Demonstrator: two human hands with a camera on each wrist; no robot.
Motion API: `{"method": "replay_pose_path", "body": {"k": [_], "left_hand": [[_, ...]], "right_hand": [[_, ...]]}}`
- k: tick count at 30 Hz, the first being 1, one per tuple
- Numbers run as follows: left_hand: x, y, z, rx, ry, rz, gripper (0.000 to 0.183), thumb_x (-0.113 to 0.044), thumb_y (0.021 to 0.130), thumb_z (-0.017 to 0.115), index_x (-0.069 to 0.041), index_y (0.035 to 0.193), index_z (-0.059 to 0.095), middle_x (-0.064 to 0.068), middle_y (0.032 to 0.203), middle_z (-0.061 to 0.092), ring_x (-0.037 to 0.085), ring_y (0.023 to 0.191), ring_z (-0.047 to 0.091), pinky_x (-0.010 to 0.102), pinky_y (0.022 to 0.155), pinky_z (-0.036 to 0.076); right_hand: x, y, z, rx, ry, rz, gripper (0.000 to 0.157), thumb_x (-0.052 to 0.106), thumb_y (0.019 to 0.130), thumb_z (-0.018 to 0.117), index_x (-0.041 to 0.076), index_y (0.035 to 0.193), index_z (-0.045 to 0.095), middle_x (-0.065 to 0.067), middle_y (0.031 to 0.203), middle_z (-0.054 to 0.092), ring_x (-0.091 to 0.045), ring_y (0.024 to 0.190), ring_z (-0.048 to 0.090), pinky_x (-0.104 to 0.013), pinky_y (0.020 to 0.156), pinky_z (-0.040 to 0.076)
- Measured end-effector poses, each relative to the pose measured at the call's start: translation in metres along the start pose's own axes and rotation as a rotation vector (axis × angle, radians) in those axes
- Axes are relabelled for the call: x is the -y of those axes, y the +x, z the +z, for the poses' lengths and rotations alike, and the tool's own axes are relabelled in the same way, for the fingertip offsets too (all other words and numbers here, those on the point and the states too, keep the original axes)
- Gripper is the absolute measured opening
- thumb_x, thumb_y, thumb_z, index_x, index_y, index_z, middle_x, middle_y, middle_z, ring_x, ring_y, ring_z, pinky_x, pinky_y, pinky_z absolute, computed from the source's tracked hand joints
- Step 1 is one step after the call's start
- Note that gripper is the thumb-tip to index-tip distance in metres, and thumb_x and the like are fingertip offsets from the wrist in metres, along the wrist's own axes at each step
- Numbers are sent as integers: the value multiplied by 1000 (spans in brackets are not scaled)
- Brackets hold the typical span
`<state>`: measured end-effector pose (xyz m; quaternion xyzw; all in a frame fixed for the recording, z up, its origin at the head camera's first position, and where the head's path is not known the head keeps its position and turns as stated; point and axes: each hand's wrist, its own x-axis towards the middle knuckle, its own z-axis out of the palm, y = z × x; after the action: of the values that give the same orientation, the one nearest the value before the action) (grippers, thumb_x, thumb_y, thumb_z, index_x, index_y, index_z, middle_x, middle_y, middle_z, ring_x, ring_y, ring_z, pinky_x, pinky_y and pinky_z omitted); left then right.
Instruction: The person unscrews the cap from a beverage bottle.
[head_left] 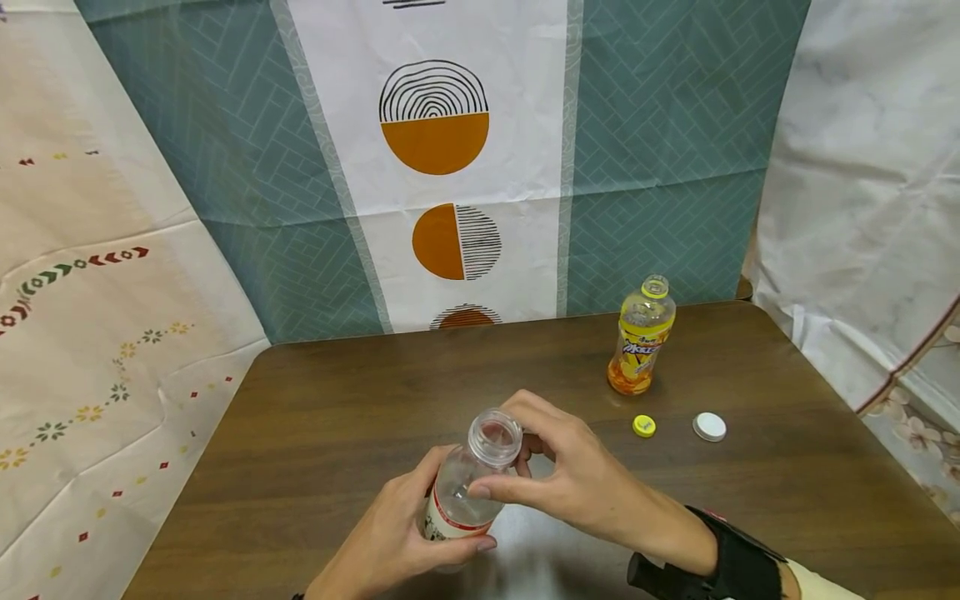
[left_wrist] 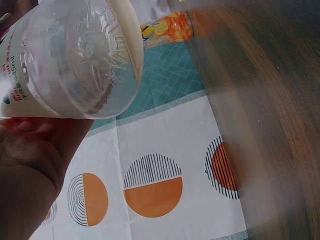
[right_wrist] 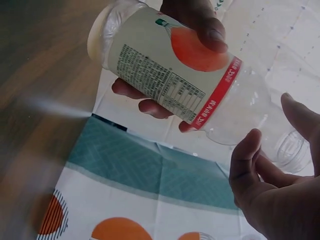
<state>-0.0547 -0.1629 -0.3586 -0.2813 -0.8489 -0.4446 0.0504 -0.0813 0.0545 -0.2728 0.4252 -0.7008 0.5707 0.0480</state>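
Observation:
A clear plastic bottle (head_left: pixel 459 493) has no cap on its mouth and carries a cream label with a red band. My left hand (head_left: pixel 397 527) grips it around the label, its thumb across the near side. In the right wrist view a red-orange fruit picture and small print show on the label (right_wrist: pixel 165 75). The base of the bottle (left_wrist: pixel 82 60) appears raised off the tabletop in the left wrist view. Around the open neck, my right hand (head_left: pixel 573 471) holds its thumb and fingers spread apart, the thumb tip overlapping the bottle's shoulder.
An uncapped bottle (head_left: pixel 641 337) with a yellow-orange label stands at the table's back right. In front of it lie a yellow cap (head_left: pixel 643 426) and a larger white cap (head_left: pixel 709 427). A patterned cloth (head_left: pixel 465 167) hangs behind the brown wooden table (head_left: pixel 315 433).

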Motion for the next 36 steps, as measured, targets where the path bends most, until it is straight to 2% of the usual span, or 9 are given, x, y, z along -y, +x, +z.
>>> {"method": "replay_pose_path", "body": {"k": [3,12,17,20,25,32,36], "left_hand": [[0,0,1,7,-18,4,68,-38,75,78,-28,131,41,-13,103,63,5,83,62,30,67,56],[-1,0,2,36,-39,15,71,-37,76,78,-26,133,39,-12,106,63,6,87,62,31,71,55],[-3,0,2,83,-28,-28,76,-41,75,76,-28,137,34,-12,110,61,6,88,61,33,72,55],[-3,0,2,96,-21,-31,79,-42,75,76,-28,139,31,-11,111,61,6,89,61,34,72,55],[-1,0,3,103,-21,-2,81,-41,76,76,-27,141,30,-11,112,61,7,91,61,35,73,55],[1,1,3,79,13,57,78,-38,79,74,-23,142,31,-11,117,59,10,102,59,39,79,54],[4,2,2,66,20,106,75,-33,81,73,-19,142,32,-5,123,57,13,108,57,41,83,53]], "right_hand": [[-1,-1,1,-4,7,-22,33,1,73,79,7,100,61,0,92,54,-18,68,48,-35,49,47],[-2,-3,2,-38,-29,-43,32,2,71,80,9,97,63,2,89,54,-16,62,47,-23,48,41],[-1,-4,1,-44,-66,-38,31,5,71,80,10,96,63,3,88,53,-15,62,47,-27,48,43],[-1,-4,1,-51,-83,-44,32,5,70,81,11,96,63,4,87,53,-14,63,47,-30,48,44],[-1,-5,-2,-60,-91,-59,32,5,70,81,10,95,63,4,87,53,-13,64,47,-32,48,45],[-1,-5,-10,-76,-117,-67,33,4,69,81,10,95,63,4,87,53,-15,66,48,-32,49,46],[-2,-6,-14,-83,-144,-67,34,4,68,82,10,95,63,5,88,53,-15,65,48,-32,49,45]]}}
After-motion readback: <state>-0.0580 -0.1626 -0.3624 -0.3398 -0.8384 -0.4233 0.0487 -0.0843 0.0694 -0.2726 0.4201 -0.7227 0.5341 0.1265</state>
